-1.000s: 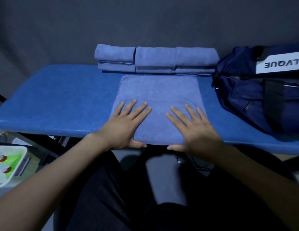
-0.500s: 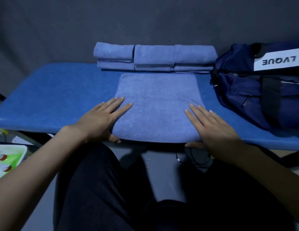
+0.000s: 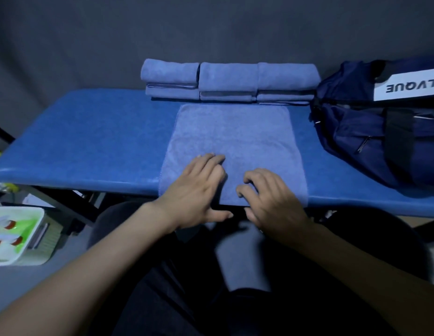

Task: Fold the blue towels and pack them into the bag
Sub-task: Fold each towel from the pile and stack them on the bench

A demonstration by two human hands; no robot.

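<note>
Both hands sit close together at the near edge of the flat towel [image 3: 231,151], near its middle. The left hand [image 3: 199,187] has its fingers bent down onto the cloth and its thumb extended below the desk edge. The right hand [image 3: 271,197] has its fingers curled, tips on the cloth, thumb also below the edge. Whether either thumb has caught the towel's underside cannot be determined, so a firm pinch is not confirmed.

Risks, judged from this pose:
- A grip taken near the middle leaves the two near corners free. If the edge is lifted from here, the corners may droop and the fold may come out uneven.
- The near edge of the towel overhangs the desk [image 3: 90,141] slightly. A pull toward the body may drag the whole towel off the desk.
- A forward fold carried too far may push into the folded towels [image 3: 229,81] stacked just behind the flat towel and disturb the stack.
- If only the top of the cloth is caught by the fingertips, it may bunch rather than lift cleanly.

Both forearms reach in from the bottom of the frame and converge, wrists low, backs of the hands up.

The bag [image 3: 380,132] lies on the right end of the desk, apart from the flat towel; whether its opening is unzipped cannot be told. A green tray [image 3: 17,236] sits low at the left, off the desk.
</note>
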